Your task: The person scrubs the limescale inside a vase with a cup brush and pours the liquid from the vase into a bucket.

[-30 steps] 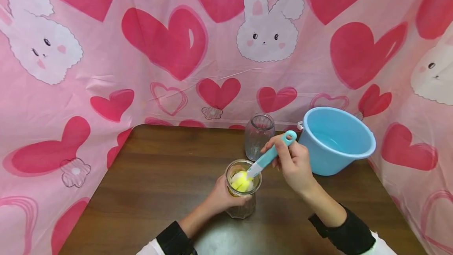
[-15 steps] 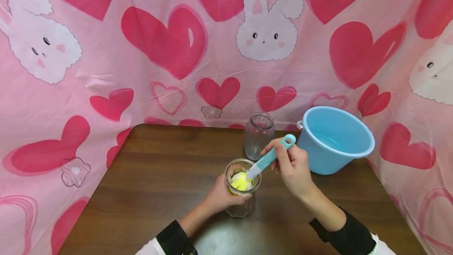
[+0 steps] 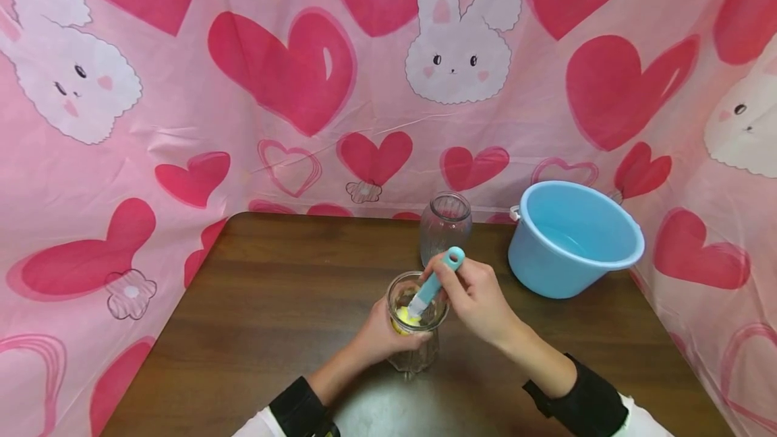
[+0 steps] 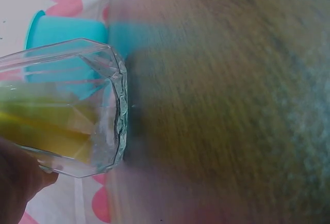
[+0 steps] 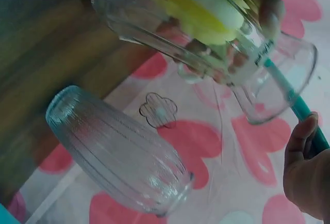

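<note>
My left hand (image 3: 379,337) grips a clear glass jar (image 3: 414,359) around its upper part, with the jar's base close over the table in the left wrist view. My right hand (image 3: 482,299) holds the teal handle (image 3: 432,287) of a sponge bottle brush, its fingers right at the jar's rim. Inside the glass sits the brush's yellow and white sponge head (image 5: 206,15), which looks yellow-green through the wall in the left wrist view. Behind the hands stands a second, ribbed glass jar (image 5: 118,154), upright and partly covered by my right hand in the head view.
A light blue bucket (image 3: 570,235) stands at the back right of the brown wooden table (image 3: 291,275). Around the table's back and sides hangs a pink cloth (image 3: 376,100) printed with hearts and rabbits.
My right hand has moved down and to the left, pushing the brush deeper, so the sponge sits lower in the jar. The left hand and its jar have stayed nearly still.
</note>
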`<action>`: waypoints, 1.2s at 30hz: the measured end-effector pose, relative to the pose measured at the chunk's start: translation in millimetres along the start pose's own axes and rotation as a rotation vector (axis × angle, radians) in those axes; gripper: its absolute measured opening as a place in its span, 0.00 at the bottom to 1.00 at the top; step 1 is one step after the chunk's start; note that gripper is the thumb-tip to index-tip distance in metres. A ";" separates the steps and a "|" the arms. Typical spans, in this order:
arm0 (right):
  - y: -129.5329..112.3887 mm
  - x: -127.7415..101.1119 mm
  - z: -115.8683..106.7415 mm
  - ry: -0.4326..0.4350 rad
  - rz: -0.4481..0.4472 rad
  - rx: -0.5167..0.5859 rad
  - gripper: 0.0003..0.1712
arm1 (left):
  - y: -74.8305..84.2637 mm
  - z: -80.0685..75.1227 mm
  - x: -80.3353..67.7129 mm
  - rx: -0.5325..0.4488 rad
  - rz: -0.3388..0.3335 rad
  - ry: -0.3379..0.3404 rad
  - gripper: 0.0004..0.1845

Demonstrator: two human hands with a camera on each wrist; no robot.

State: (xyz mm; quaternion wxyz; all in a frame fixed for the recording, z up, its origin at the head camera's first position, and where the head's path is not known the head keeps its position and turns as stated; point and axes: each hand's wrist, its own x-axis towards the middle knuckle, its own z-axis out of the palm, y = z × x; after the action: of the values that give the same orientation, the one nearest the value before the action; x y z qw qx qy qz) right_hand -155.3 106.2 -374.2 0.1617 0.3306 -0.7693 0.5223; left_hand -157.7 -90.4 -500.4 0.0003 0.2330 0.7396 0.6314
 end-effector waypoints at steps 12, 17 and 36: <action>-5.6 11.4 -4.9 0.118 -0.054 0.020 0.14 | -0.3 0.0 1.9 -0.017 0.010 0.000 0.48; 3.8 4.3 11.6 -0.015 -0.093 -0.072 0.11 | 0.0 -1.1 2.1 -0.024 -0.002 -0.017 0.48; -17.2 30.2 -5.7 -0.042 -0.086 -0.001 0.08 | -4.7 -2.5 1.3 -0.031 0.016 -0.029 0.48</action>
State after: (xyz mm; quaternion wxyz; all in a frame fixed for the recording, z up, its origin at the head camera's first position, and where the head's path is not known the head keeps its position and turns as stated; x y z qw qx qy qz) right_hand -166.1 97.0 -342.0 0.1678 0.3740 -0.7578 0.5076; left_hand -161.3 -92.8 -503.9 0.0095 0.2479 0.7277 0.6395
